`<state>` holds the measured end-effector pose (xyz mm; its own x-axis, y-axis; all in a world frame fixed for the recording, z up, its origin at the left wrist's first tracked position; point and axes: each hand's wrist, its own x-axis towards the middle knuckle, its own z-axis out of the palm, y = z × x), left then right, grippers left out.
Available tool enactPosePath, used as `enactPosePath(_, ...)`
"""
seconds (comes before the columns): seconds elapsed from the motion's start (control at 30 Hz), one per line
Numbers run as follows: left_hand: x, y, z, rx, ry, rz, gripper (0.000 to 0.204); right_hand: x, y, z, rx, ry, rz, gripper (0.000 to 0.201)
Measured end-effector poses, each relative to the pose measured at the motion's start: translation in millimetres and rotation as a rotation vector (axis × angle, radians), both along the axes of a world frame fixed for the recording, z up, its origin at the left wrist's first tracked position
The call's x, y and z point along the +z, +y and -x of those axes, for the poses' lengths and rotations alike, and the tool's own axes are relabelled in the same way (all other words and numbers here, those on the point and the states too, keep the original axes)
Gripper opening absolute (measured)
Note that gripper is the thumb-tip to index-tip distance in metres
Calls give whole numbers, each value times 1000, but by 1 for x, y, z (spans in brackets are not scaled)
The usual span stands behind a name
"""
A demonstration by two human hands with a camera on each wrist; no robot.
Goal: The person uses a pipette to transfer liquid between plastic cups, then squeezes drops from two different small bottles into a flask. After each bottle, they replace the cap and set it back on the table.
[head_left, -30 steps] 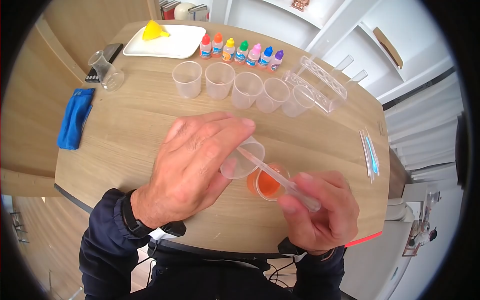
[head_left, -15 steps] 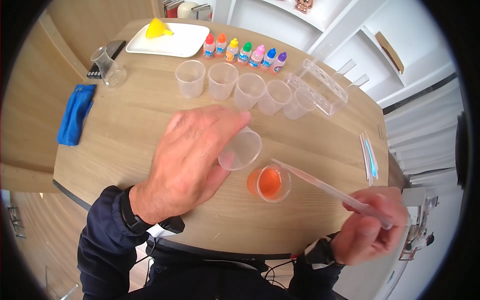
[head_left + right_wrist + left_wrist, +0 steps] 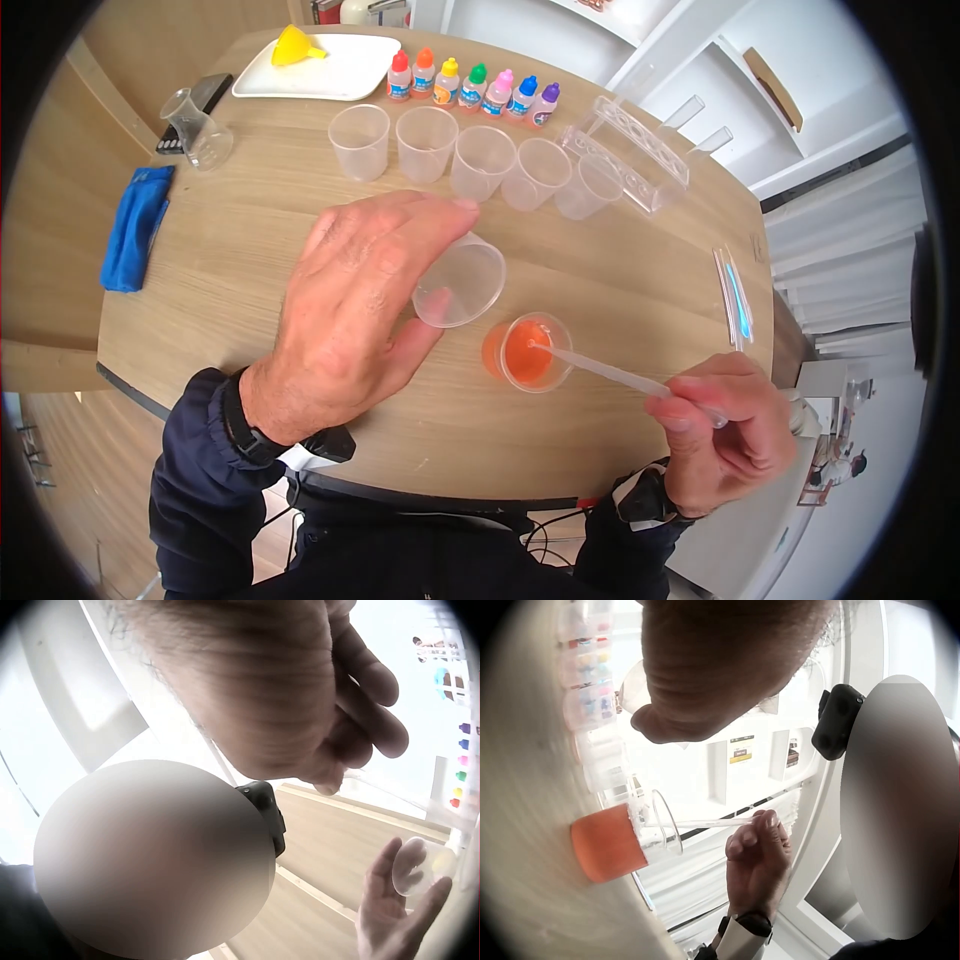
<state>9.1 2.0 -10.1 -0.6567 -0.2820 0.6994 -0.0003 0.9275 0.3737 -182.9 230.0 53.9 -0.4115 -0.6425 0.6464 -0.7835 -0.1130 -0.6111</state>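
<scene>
My left hand (image 3: 350,300) grips a clear plastic cup (image 3: 462,284), tilted with its mouth toward me, above the table. To its right a cup of orange liquid (image 3: 528,352) stands upright; the left wrist view shows the orange liquid (image 3: 609,844) filling much of it. My right hand (image 3: 728,430) pinches a clear dropper (image 3: 620,375) near its bulb, and the dropper's tip is inside the mouth of the orange cup. In the right wrist view the left hand (image 3: 397,919) curls round the held cup (image 3: 424,866).
Several clear cups (image 3: 426,145) stand in a row behind the hands. Beyond them are capped colour bottles (image 3: 472,88), a white tray (image 3: 350,72) with a yellow funnel (image 3: 297,46), and a test tube rack (image 3: 630,150). A flask (image 3: 208,142) and blue cloth (image 3: 136,230) lie left, wrapped sticks (image 3: 733,300) right.
My right hand first swung right, taking the dropper out of the held cup, then brought the dropper's tip into the orange cup. My left hand still holds its cup, slightly farther left in view.
</scene>
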Motion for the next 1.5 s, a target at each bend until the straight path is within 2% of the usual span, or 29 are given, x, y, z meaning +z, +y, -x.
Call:
enactPosePath(0.07,-1,-1,-1,-3,-1,4,70,0,0,1,1,8,37,36)
enactPosePath(0.17,0,-1,-1,-5,2,-1,70,-5,1,-1,-15,-142,224,39)
enactPosePath(0.3,2,1,-1,-12,-15,-14,71,-6,-9,-11,13,-93,235,43)
enactPosePath(0.37,1,2,-1,-22,-21,-10,70,-14,-10,-15,128,-126,197,37)
enactPosePath(0.47,1,3,-1,-55,-25,4,69,-19,-23,-20,185,12,44,44)
enactPosePath(0.57,3,4,-1,-88,-22,14,69,-23,-36,-21,220,98,3,51)
enactPosePath(0.93,-1,4,0,-100,-26,13,70,-25,-39,-24,170,141,-1,37)
enactPosePath(1.5,-3,5,1,-105,-36,-4,72,-25,-39,-21,186,145,-17,48)
